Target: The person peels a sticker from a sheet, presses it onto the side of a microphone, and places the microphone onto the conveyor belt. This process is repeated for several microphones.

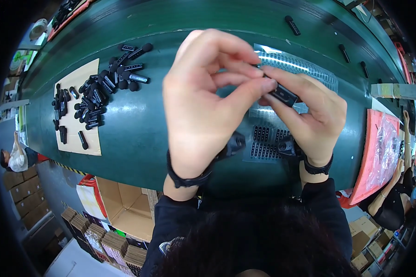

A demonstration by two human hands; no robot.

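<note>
In front of me, above the bench, both hands meet at a small black clip-on microphone (283,95). My right hand (316,104) grips its body between thumb and fingers. The thumb of my left hand (212,87) presses on its left end, with the fingers curled close behind; anything thin between those fingertips is too small to make out. Underneath lies a clear sheet of small labels (305,64), partly covered by my hands. Nearer to me is a sheet with rows of black stickers (262,150).
To the left, a heap of black microphones with foam tips (97,94) spreads over the green bench (138,134) and a cardboard sheet (93,144). Single microphones (292,25) lie at the far right. An open carton (127,207) stands below the left edge. Another person's arms (390,184) work beside a pink tray (372,152).
</note>
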